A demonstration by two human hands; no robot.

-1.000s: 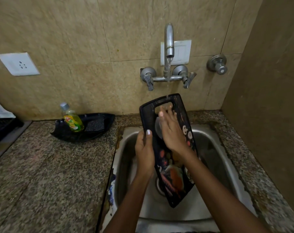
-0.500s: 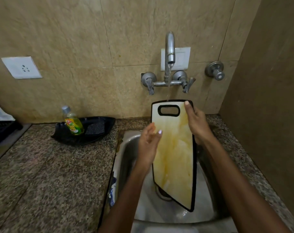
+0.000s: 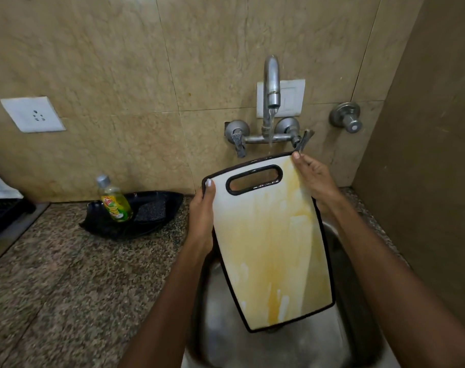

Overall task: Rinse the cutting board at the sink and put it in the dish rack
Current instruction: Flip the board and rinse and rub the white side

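A white cutting board (image 3: pixel 271 243) with a black rim, a handle slot and yellow stains faces me, tilted above the steel sink (image 3: pixel 353 328). My left hand (image 3: pixel 203 221) grips its upper left edge. My right hand (image 3: pixel 315 181) holds its upper right edge, fingertips at the top corner. Water runs from the tap (image 3: pixel 271 88) down onto the board's top edge. A dark dish rack (image 3: pixel 0 216) shows partly at the far left edge.
A green dish soap bottle (image 3: pixel 115 201) lies in a black tray (image 3: pixel 146 213) on the granite counter (image 3: pixel 66 274) left of the sink. A wall socket (image 3: pixel 32 114) is at upper left, a valve (image 3: pixel 346 118) at right. A brown side wall (image 3: pixel 425 155) stands close on the right.
The board was flipped from its dark printed side to its white stained side, then raised and tilted left. My left hand moved from the board's face to grip its left edge.
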